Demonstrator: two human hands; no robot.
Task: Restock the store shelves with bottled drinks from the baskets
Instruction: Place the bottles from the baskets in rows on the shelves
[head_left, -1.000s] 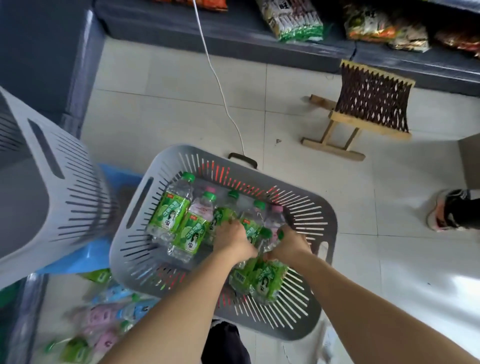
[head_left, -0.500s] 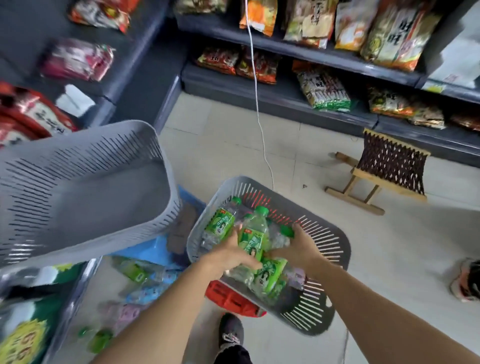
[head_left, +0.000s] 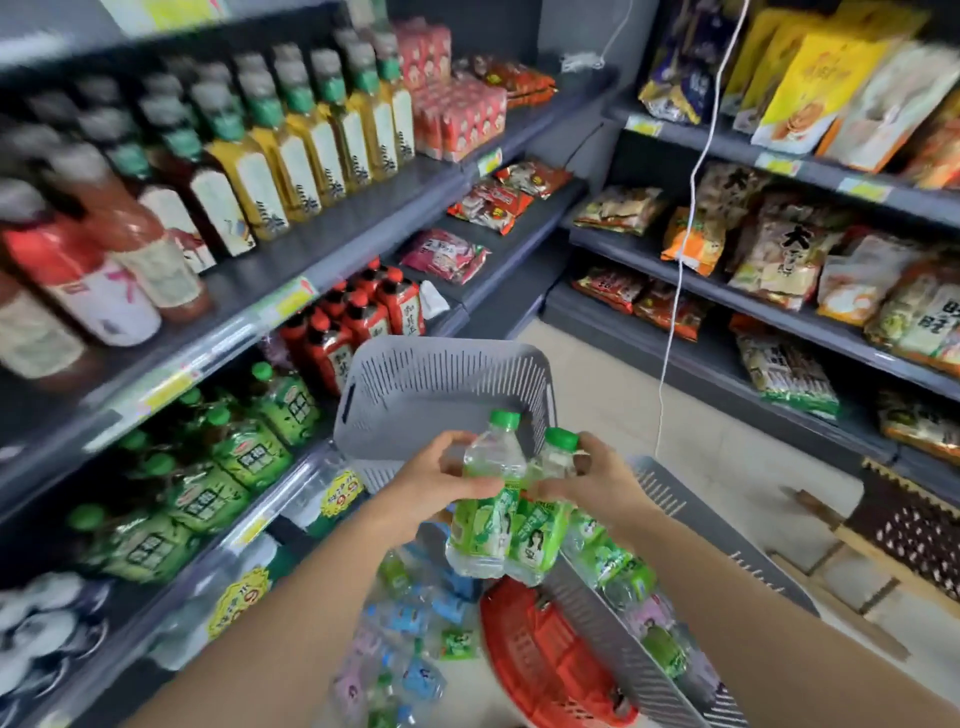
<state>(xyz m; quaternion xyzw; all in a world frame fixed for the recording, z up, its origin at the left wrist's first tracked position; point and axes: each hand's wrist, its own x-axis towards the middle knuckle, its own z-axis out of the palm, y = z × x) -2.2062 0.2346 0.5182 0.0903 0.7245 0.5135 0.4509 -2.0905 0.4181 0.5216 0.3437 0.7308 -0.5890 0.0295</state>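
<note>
- A left bottle (head_left: 485, 493) and a right bottle (head_left: 537, 540), green-capped, are held caps up and touching at centre view
- The left bottle is gripped at its shoulder by the left hand (head_left: 439, 483)
- The right bottle is gripped likewise by the right hand (head_left: 602, 483)
- A grey basket (head_left: 441, 384) is seen at 12 o'clock
- A second grey basket (head_left: 670, 506), holding more bottles (head_left: 618, 566), is set at 5 o'clock
- Shelved green drinks (head_left: 249, 457) are ranged at 9 o'clock
</note>
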